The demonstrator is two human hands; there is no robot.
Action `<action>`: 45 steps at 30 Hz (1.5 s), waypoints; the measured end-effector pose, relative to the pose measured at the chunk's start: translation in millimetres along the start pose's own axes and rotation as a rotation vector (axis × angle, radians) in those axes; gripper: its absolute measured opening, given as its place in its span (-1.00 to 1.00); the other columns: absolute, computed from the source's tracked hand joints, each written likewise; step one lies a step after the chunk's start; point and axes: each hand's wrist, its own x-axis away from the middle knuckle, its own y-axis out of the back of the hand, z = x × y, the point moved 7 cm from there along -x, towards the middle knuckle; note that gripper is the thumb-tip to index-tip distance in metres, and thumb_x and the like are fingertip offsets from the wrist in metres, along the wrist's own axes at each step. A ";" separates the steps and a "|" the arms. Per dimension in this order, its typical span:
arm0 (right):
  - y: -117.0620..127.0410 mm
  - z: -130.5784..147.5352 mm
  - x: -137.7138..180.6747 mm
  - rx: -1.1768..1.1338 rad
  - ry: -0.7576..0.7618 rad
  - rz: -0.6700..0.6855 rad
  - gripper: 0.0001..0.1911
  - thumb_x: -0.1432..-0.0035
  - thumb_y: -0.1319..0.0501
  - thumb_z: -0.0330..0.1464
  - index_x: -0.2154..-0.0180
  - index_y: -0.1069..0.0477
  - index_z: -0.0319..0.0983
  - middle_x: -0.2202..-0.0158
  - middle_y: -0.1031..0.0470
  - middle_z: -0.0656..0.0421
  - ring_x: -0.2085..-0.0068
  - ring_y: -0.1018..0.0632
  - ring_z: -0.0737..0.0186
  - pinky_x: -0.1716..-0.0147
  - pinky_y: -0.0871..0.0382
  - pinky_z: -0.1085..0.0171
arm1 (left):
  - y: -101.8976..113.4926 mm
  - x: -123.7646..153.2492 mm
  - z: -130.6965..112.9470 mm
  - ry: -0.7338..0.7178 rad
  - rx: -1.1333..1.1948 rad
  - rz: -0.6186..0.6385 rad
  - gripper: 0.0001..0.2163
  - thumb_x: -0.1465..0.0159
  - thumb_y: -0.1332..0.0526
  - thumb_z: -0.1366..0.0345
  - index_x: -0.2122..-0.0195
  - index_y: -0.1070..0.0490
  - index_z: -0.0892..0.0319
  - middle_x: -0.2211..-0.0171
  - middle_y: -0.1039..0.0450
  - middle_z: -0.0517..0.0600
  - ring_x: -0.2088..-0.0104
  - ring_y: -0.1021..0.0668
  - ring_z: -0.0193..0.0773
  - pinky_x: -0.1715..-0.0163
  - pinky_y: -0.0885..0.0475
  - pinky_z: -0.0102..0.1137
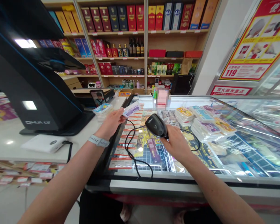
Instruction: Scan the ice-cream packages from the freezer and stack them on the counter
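Observation:
My left hand (115, 120) grips a flat clear plastic pack with a purple-and-white label (132, 109) by its near end, over the left edge of the glass-topped freezer (121, 184). Just left of that hand, a stack of similar packs (103, 109), a blue one on top, lies on the white counter. My right hand (176, 140) is wrapped round the handle of a black barcode scanner (156, 125), its head pointing up and left. The scanner's black cable (130, 152) loops across the glass. Several stacked packs with yellow, blue and purple labels (206, 119) rest right of the scanner.
A black checkout terminal (49, 81) stands on the counter (84, 146) at left, with a white box-shaped device (45, 143) in front. A phone (98, 97) leans behind the pack stack. Shelves of boxed bottles (121, 33) line the back wall.

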 end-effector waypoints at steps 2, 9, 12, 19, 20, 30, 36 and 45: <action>1.0 0.5 0.6 0.002 0.004 -0.006 -0.82 -0.11 -0.11 -0.44 0.19 -0.29 -0.25 0.26 -0.47 0.01 0.20 -0.46 -0.01 0.16 -0.27 0.09 | 29.3 20.3 -11.1 -0.124 -0.279 -0.097 -0.66 -0.28 -0.17 0.01 0.15 -0.53 0.16 0.22 -0.56 0.01 0.23 -0.55 -0.23 0.17 -0.45 -0.36; -1.2 4.3 1.8 0.018 0.026 0.007 -0.86 -0.13 -0.12 -0.44 0.21 -0.29 -0.25 0.26 -0.46 0.02 0.22 -0.44 0.01 0.18 -0.25 0.12 | 106.0 93.1 -11.6 -0.466 -1.097 -0.371 -0.64 -0.33 -0.08 0.07 0.05 -0.54 0.14 0.01 -0.48 0.09 -0.02 -0.50 -0.11 -0.13 -0.32 -0.25; -4.2 6.2 2.0 0.025 0.030 0.028 -0.87 -0.13 -0.13 -0.45 0.22 -0.29 -0.25 0.28 -0.45 0.05 0.23 -0.43 0.02 0.19 -0.24 0.13 | 118.3 93.5 7.3 -0.416 -1.247 -0.367 -0.61 -0.33 -0.04 0.06 0.06 -0.54 0.18 0.03 -0.48 0.14 0.02 -0.52 -0.08 -0.07 -0.37 -0.25; -3.8 4.7 1.4 0.020 0.010 0.024 -0.87 -0.14 -0.13 -0.45 0.21 -0.29 -0.26 0.29 -0.45 0.06 0.24 -0.44 0.04 0.20 -0.23 0.15 | 102.1 86.3 15.0 -0.318 -1.494 -0.283 -0.59 -0.31 -0.07 -0.01 0.07 -0.49 0.19 0.09 -0.51 0.15 0.19 -0.55 -0.07 0.25 -0.39 -0.32; -3.2 4.9 1.5 0.020 0.017 0.017 -0.87 -0.14 -0.13 -0.45 0.21 -0.29 -0.26 0.28 -0.45 0.06 0.23 -0.44 0.04 0.20 -0.23 0.15 | 99.9 86.1 14.2 -0.300 -1.529 -0.284 -0.58 -0.31 -0.06 -0.02 0.07 -0.49 0.19 0.10 -0.51 0.15 0.21 -0.56 -0.07 0.28 -0.37 -0.32; -2.6 5.0 2.3 0.022 0.052 -0.004 -0.87 -0.14 -0.11 -0.46 0.22 -0.29 -0.24 0.26 -0.48 0.06 0.22 -0.45 0.04 0.17 -0.24 0.13 | 97.9 80.1 14.9 -0.263 -1.618 -0.264 -0.56 -0.31 -0.04 -0.01 0.04 -0.46 0.21 0.15 -0.49 0.21 0.22 -0.56 -0.01 0.28 -0.37 -0.28; -1.2 5.5 1.7 -0.005 0.026 0.002 -0.83 -0.13 -0.12 -0.47 0.18 -0.30 -0.26 0.22 -0.49 0.02 0.17 -0.46 0.02 0.12 -0.24 0.12 | 61.6 78.8 -1.7 -0.474 -1.548 -0.273 -0.52 -0.31 -0.07 0.02 -0.12 -0.35 0.22 -0.13 -0.32 0.27 -0.09 -0.40 0.16 -0.05 -0.31 -0.07; 6.2 2.9 0.9 -0.026 0.011 -0.103 -0.84 -0.15 -0.11 -0.45 0.18 -0.31 -0.26 0.24 -0.48 0.04 0.18 -0.46 0.05 0.11 -0.27 0.11 | -89.5 27.6 5.4 -0.443 -0.610 0.357 -0.56 -0.15 -0.27 0.21 -0.08 -0.39 0.10 -0.24 -0.23 0.14 -0.32 -0.15 0.07 -0.32 0.01 -0.06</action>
